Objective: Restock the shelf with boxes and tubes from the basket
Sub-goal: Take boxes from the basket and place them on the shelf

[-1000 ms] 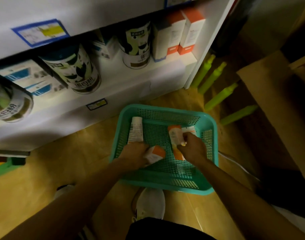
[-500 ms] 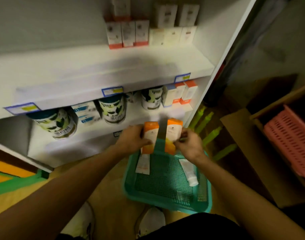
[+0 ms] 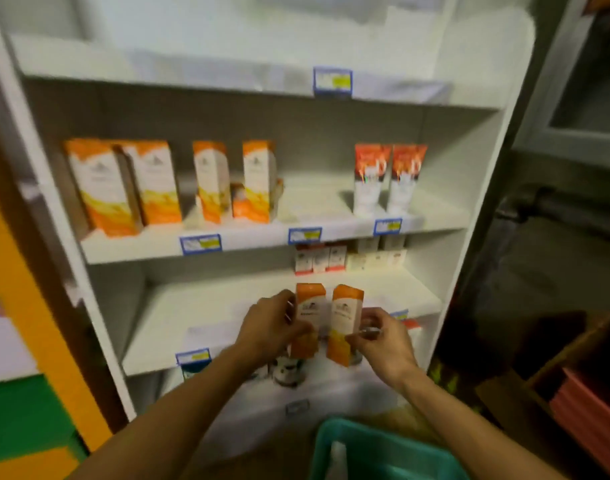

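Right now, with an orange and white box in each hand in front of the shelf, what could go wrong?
1. The left hand and right hand each pinch a tall orange and white box low down; either could tip.
2. Slotting them among the matching boxes on the upper shelf might topple that tight row.

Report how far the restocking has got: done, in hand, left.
Done: orange boxes and red-topped tubes already stand on one shelf.
In hand: the left hand and right hand each hold an orange box, left and right, upright, not yet shelved.
Left: a white tube lies in the teal basket.
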`<action>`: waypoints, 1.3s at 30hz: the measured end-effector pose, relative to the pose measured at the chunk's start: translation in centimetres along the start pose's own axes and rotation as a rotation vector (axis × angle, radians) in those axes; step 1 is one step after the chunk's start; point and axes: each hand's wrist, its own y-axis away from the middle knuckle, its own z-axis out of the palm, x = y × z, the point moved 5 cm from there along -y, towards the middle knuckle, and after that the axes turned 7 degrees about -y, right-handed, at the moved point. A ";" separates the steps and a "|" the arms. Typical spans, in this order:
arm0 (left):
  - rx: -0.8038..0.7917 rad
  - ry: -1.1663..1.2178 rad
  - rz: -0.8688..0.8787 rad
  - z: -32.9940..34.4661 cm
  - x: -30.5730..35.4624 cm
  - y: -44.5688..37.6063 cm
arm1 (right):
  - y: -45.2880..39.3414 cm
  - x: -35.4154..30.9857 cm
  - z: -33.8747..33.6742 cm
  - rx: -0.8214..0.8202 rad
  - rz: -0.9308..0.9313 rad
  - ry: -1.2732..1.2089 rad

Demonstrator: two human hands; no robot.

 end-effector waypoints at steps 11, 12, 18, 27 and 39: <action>0.371 -0.085 0.056 -17.8 1.7 -0.2 | -1.1 -16.5 2.9 0.030 -0.222 -0.069; 0.397 -0.088 0.043 -19.0 1.5 -0.2 | -1.3 -17.7 3.3 0.018 -0.235 -0.074; 0.525 -0.070 -0.045 -23.1 -0.3 -1.2 | -3.1 -23.2 6.6 0.042 -0.319 -0.059; 0.589 -0.098 -0.175 -21.4 -3.9 -4.5 | -5.8 -23.9 12.1 0.129 -0.355 0.009; 0.672 -0.042 -0.133 -20.1 -4.9 -5.7 | -7.5 -23.8 15.8 0.194 -0.413 0.044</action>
